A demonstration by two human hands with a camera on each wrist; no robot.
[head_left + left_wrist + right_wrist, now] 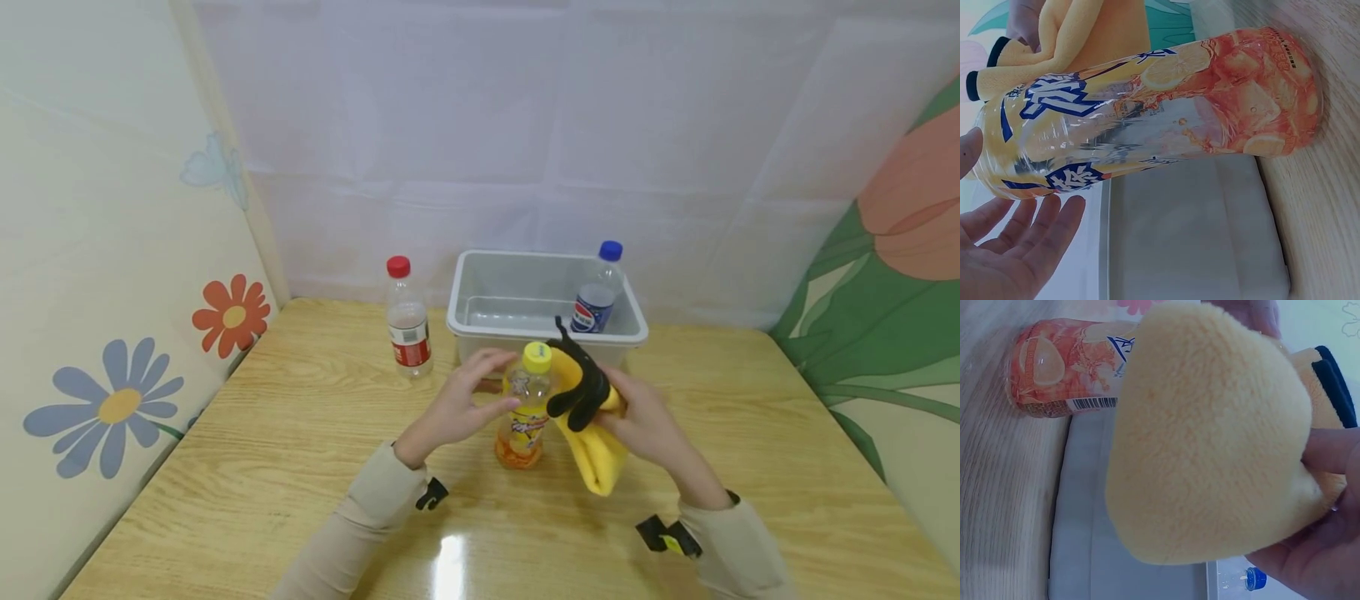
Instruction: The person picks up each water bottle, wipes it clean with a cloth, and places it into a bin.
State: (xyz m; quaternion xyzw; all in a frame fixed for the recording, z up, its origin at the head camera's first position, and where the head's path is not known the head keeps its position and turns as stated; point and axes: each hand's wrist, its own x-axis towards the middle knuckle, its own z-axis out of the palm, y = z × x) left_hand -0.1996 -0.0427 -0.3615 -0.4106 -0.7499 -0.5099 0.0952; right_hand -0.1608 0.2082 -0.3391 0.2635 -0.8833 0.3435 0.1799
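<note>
left hand (459, 400): fingers loosely spread, steadying the yellow-capped bottle (525, 408)
right hand (648, 425): gripping the yellow cloth (592, 433)
tip: brace the bottle firmly, wipe with the cloth pressed flat

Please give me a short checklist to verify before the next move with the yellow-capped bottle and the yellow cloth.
1. Clear plastic bottle with yellow cap and orange label stands upright on the wooden table: ok.
2. Yellow cap is on: ok; tightness: cannot tell.
3. Left hand steadies the bottle: not ok, fingers are open beside it.
4. Right hand grips the fluffy yellow cloth with black edging: ok.
5. Cloth touches the bottle: cannot tell.
6. Grey plastic bin behind stands apart from the bottle: ok.
</note>
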